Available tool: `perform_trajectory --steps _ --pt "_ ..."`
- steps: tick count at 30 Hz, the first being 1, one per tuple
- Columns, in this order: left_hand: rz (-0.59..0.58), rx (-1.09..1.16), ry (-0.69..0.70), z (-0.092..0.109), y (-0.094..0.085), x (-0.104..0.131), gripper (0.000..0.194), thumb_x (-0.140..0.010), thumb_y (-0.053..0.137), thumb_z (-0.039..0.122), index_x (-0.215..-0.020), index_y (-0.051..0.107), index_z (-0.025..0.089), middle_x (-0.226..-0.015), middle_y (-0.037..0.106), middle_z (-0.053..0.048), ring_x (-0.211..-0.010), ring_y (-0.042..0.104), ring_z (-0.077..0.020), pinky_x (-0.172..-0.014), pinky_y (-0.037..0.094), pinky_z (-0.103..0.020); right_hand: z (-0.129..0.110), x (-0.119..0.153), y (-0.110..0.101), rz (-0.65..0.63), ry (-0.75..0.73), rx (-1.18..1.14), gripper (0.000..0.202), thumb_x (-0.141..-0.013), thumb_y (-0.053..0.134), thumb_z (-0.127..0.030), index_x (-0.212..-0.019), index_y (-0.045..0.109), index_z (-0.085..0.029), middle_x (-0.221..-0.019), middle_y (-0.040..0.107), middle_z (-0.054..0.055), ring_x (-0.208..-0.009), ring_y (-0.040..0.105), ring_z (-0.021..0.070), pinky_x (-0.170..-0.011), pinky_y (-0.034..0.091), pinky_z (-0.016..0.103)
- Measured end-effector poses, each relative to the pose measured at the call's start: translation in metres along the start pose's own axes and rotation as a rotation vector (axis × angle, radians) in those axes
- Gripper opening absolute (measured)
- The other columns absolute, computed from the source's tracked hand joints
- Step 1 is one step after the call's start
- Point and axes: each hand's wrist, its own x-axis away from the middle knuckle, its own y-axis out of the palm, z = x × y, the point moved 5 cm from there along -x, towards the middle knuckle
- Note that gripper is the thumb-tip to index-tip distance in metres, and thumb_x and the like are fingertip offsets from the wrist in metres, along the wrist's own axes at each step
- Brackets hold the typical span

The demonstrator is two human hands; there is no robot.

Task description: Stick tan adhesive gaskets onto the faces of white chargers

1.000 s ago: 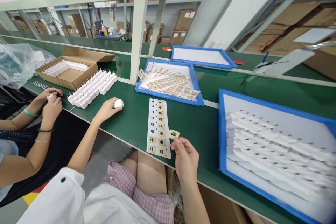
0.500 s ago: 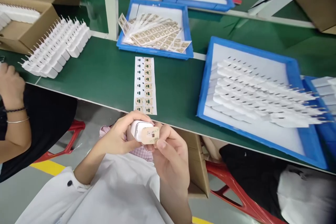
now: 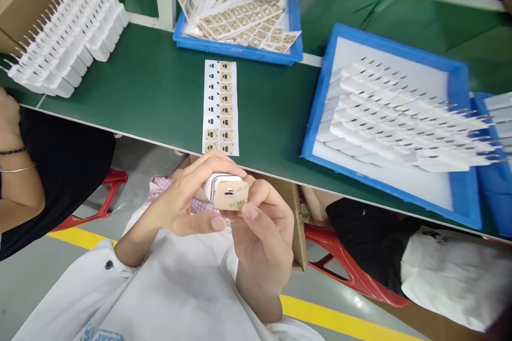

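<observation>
My left hand [image 3: 180,200] is wrapped round a white plastic housing [image 3: 213,186] with a rounded rectangular end that faces up toward me. Over that end lies a tan adhesive sticker [image 3: 232,198] with green print and a small dark slot in its middle. The thumb and forefinger of my right hand [image 3: 264,224] pinch the sticker's right edge. Whether the sticker is pressed flat all round cannot be made out. Just beyond my hands, a white sheet [image 3: 218,112] of such stickers lies on the green table [image 3: 160,96], with bare spots in its left column.
A blue tray [image 3: 320,101] on the right holds rows of white parts with thin metal pins. Another blue tray [image 3: 298,21] carries a pile of sticker sheets. More white pinned parts [image 3: 76,45] stand at left beside a cardboard box [image 3: 36,5]. Co-workers sit on both sides.
The sticker now lies square over the housing's end, where before it stuck out to the right. My left thumb has stretched out. The view has shifted down.
</observation>
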Motion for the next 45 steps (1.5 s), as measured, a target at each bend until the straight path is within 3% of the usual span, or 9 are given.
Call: perform_trajectory --steps 28,36,45 --pt "0.032 -0.057 -0.035 0.0084 0.0021 -0.0028 0.045 -0.094 0.061 0.061 -0.122 0.059 0.027 -0.108 0.061 -0.005 -0.099 0.06 -0.0223 -0.085 0.051 -0.037 0.0001 0.0016 0.0006 0.013 -0.056 0.016 0.027 -0.089 0.072 -0.034 -0.071 0.054 -0.024 -0.069 0.053 -0.002 -0.064 0.05 0.0143 -0.057 0.04 0.028" --pt "0.022 -0.016 0.017 0.0066 0.0028 -0.0049 0.046 -0.093 0.064 0.06 -0.124 0.06 0.025 -0.109 0.062 -0.005 -0.099 0.06 -0.0211 -0.087 0.05 -0.036 -0.0008 0.0006 -0.0006 0.013 -0.071 -0.008 0.024 -0.089 0.073 -0.03 -0.073 0.056 -0.023 -0.07 0.054 -0.003 -0.063 0.05 0.013 -0.056 0.04 0.027" --pt "0.048 -0.061 0.008 0.0057 0.0041 -0.0062 0.04 -0.095 0.062 0.055 -0.12 0.06 0.025 -0.102 0.06 -0.004 -0.093 0.06 -0.0204 -0.083 0.049 -0.035 -0.0006 -0.0035 -0.0004 -0.037 -0.116 -0.038 0.022 -0.091 0.07 -0.025 -0.073 0.058 -0.022 -0.07 0.054 -0.004 -0.064 0.052 0.0109 -0.059 0.044 0.023"
